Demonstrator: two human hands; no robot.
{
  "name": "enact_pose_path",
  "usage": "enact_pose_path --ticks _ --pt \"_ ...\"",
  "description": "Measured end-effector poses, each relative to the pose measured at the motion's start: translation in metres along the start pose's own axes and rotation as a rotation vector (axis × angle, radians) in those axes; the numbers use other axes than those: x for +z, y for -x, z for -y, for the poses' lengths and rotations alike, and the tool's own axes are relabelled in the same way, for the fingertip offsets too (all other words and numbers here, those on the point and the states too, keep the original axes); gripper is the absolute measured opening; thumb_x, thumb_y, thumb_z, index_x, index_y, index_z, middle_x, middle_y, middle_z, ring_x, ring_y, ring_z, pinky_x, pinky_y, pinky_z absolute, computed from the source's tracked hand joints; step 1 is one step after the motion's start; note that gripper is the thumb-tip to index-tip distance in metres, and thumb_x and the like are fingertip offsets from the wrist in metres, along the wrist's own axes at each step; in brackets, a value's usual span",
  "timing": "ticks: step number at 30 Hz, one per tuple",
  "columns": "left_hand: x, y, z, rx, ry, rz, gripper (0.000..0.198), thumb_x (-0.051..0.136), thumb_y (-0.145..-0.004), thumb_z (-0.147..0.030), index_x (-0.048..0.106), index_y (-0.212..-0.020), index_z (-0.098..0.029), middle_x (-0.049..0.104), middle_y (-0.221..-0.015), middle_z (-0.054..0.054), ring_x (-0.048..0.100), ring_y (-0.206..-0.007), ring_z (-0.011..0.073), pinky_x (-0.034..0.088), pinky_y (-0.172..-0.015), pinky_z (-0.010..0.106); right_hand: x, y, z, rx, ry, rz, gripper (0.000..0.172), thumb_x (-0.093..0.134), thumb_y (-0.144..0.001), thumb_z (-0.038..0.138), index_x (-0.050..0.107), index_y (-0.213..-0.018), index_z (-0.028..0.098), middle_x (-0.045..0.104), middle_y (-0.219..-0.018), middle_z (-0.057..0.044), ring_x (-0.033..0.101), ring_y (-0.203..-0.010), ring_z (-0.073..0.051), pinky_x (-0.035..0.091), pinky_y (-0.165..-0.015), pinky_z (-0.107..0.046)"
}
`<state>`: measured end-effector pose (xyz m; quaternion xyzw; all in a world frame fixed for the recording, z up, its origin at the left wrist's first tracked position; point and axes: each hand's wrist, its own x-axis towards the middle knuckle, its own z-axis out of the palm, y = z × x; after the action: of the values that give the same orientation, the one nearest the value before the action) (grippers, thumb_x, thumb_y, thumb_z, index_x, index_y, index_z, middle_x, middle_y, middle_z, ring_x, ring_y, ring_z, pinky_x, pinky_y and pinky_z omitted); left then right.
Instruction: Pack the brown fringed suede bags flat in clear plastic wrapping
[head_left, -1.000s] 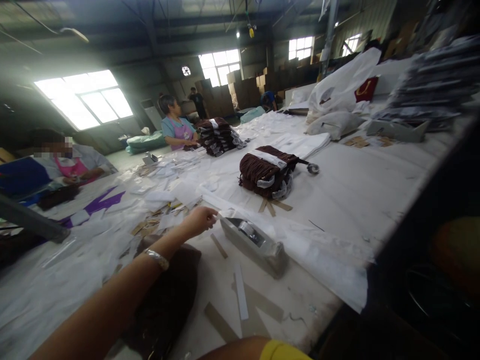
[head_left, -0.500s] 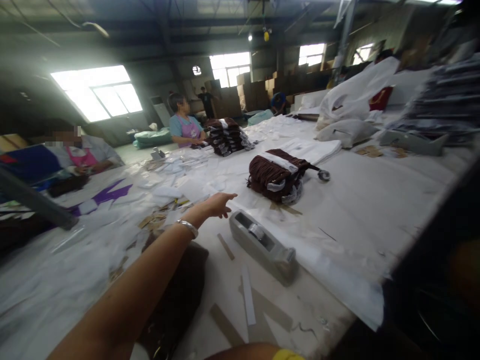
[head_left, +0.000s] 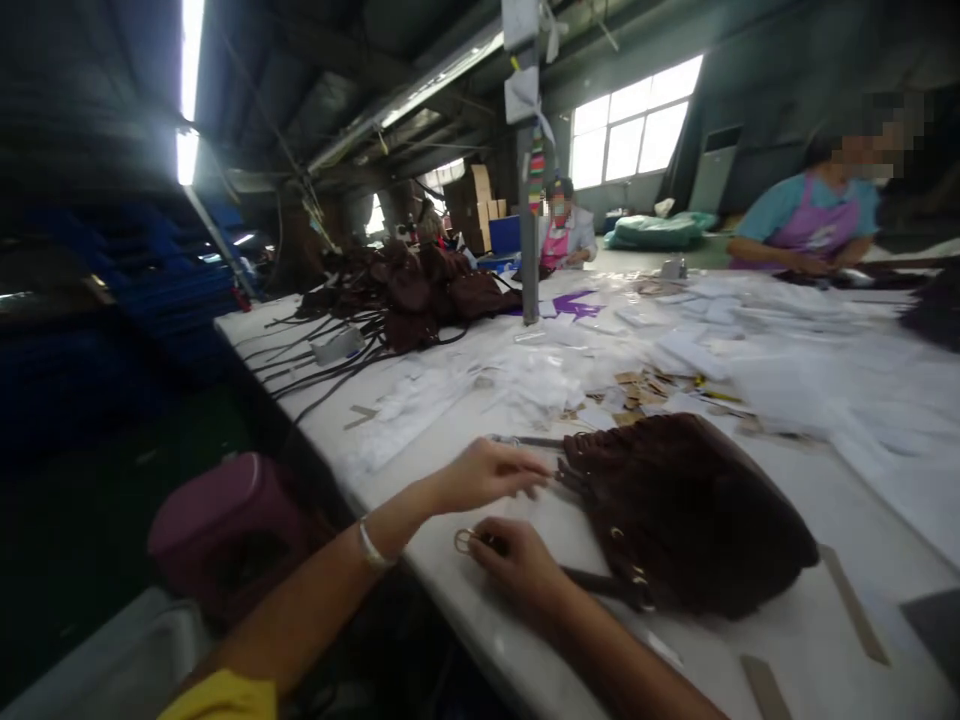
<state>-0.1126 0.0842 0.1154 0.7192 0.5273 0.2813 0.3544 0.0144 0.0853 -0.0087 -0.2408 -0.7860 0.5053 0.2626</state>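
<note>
A dark brown fringed bag [head_left: 690,510] lies on the white table [head_left: 465,420] in front of me. My left hand [head_left: 487,475], a bracelet on its wrist, reaches toward the bag's left edge with fingers stretched out, slightly blurred, touching the fringe. My right hand [head_left: 517,560] rests on the table just below it, fingers curled over the bag's dark strap [head_left: 600,582] beside a small metal ring [head_left: 465,540]. A thin metal piece [head_left: 525,441] lies just above my left hand.
A heap of dark brown bags with long straps [head_left: 405,290] fills the far left of the table beside a grey post [head_left: 529,200]. White packaging and card scraps [head_left: 570,375] cover the middle. A purple stool [head_left: 225,505] stands left. Two co-workers [head_left: 817,215] [head_left: 566,228] sit opposite.
My view has swung left, away from the tape dispenser. My left hand has come back from beside the dispenser to the brown bag, and my right hand has come into view on the strap.
</note>
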Motion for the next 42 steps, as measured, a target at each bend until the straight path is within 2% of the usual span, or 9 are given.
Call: enact_pose_path --ticks 2,5,7,11,17,25,35,39,42 --pt "-0.041 0.027 0.06 -0.272 -0.07 -0.295 0.031 0.059 -0.09 -0.039 0.07 -0.11 -0.018 0.075 -0.098 0.007 0.071 -0.087 0.0204 0.058 -0.073 0.028 0.0 -0.001 -0.002 -0.004 0.002 0.051 0.024 0.055 -0.088 0.033 0.071 -0.085 0.016 0.066 -0.072 -0.001 0.055 -0.066 -0.014 0.04 -0.062 -0.024" --pt "-0.103 0.049 0.138 -0.472 -0.167 -0.51 0.031 0.047 -0.097 -0.03 0.063 -0.113 -0.011 0.07 -0.106 0.013 0.069 -0.093 0.0212 0.058 -0.076 0.033 0.003 -0.003 0.0 0.012 0.033 0.069 0.026 0.054 -0.089 0.036 0.069 -0.083 0.016 0.065 -0.074 -0.002 0.056 -0.069 -0.015 0.041 -0.065 -0.025" --pt "-0.137 0.056 0.175 -0.591 -0.25 -0.627 0.029 0.05 -0.096 -0.031 0.061 -0.115 -0.011 0.067 -0.111 0.012 0.067 -0.096 0.0214 0.057 -0.08 0.038 0.005 -0.004 0.002 0.041 0.048 0.073 0.028 0.053 -0.09 0.037 0.069 -0.082 0.016 0.065 -0.074 -0.002 0.056 -0.069 -0.016 0.041 -0.065 -0.025" --pt "-0.179 0.051 0.224 -0.728 -0.403 -0.754 0.033 0.059 -0.093 -0.035 0.058 -0.121 -0.016 0.06 -0.122 0.01 0.061 -0.105 0.0228 0.053 -0.088 0.044 0.007 -0.005 0.001 0.066 0.063 0.075 0.03 0.052 -0.092 0.041 0.068 -0.081 0.017 0.066 -0.075 -0.003 0.057 -0.072 -0.017 0.043 -0.067 -0.025" --pt "-0.2 0.015 0.267 -0.836 -0.519 -0.735 0.035 0.059 -0.092 -0.035 0.057 -0.122 -0.016 0.059 -0.124 0.01 0.06 -0.107 0.0238 0.052 -0.09 0.046 0.006 -0.009 -0.004 0.096 0.121 0.106 0.035 0.051 -0.091 0.047 0.068 -0.08 0.018 0.067 -0.075 -0.004 0.059 -0.071 -0.018 0.045 -0.066 -0.026" --pt "-0.217 0.008 0.279 -0.896 -0.459 -0.653 0.034 0.059 -0.092 -0.036 0.059 -0.12 -0.016 0.061 -0.119 0.009 0.062 -0.103 0.0232 0.054 -0.086 0.043 0.006 -0.01 -0.015 0.116 0.11 0.114 0.027 0.055 -0.087 0.041 0.071 -0.085 0.019 0.072 -0.079 -0.005 0.064 -0.074 -0.019 0.047 -0.069 -0.025" --pt "-0.233 0.015 0.245 -0.825 -0.05 -0.801 0.036 0.06 -0.092 -0.035 0.057 -0.122 -0.016 0.059 -0.124 0.01 0.061 -0.106 0.0247 0.053 -0.088 0.045 0.004 -0.008 -0.009 0.082 0.022 0.096 0.029 0.053 -0.091 0.041 0.069 -0.082 0.018 0.068 -0.077 -0.003 0.059 -0.073 -0.018 0.044 -0.068 -0.025" --pt "-0.219 0.025 0.218 -0.741 0.298 -0.849 0.035 0.06 -0.092 -0.035 0.057 -0.122 -0.016 0.06 -0.122 0.009 0.062 -0.103 0.0235 0.055 -0.085 0.044 0.003 -0.007 -0.003 0.113 -0.085 0.068 0.033 0.054 -0.091 0.044 0.067 -0.079 0.016 0.062 -0.071 -0.002 0.055 -0.068 -0.016 0.042 -0.063 -0.025" --pt "-0.185 0.038 0.191 -0.684 0.591 -0.833 0.025 0.059 -0.093 -0.025 0.061 -0.114 -0.013 0.065 -0.113 0.01 0.065 -0.093 0.0175 0.057 -0.078 0.034 -0.002 -0.007 0.006 0.14 -0.174 0.051 0.039 0.055 -0.089 0.051 0.065 -0.077 0.015 0.058 -0.065 -0.001 0.052 -0.061 -0.014 0.04 -0.059 -0.024"
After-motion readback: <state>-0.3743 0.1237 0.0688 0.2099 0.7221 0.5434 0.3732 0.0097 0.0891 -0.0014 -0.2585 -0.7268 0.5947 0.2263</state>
